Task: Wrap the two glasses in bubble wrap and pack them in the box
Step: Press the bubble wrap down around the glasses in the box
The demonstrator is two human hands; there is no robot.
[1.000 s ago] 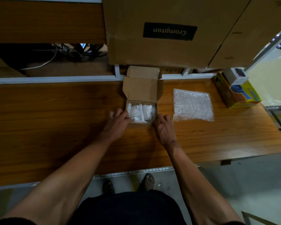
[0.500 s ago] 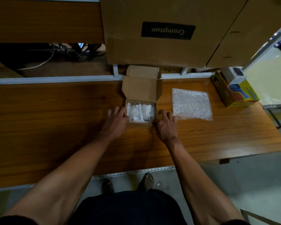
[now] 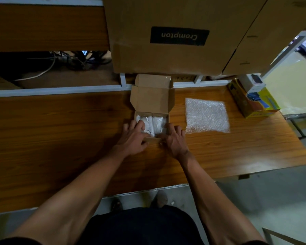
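A small brown cardboard box [image 3: 151,101] stands open on the wooden table [image 3: 60,129], its lid tilted back. Inside lie two glasses wrapped in bubble wrap [image 3: 158,121], side by side. My left hand [image 3: 132,138] grips the box's near left corner, with fingers over the edge onto the left bundle and the thumb on the front wall. At the near right corner my right hand [image 3: 176,142] holds the box, fingers along its right side and thumb on the front wall. A spare bubble wrap sheet [image 3: 207,114] lies flat to the right of the box.
A large brown carton [image 3: 166,55] stands right behind the small box. A yellow box [image 3: 254,105] with a small white box [image 3: 253,84] on it sits at the table's far right. Cables [image 3: 69,59] lie on a lower shelf at the back left.
Both hands have closed in on the box's near wall. The left fingers moved over the edge onto the left bundle, and the right thumb came onto the front wall.
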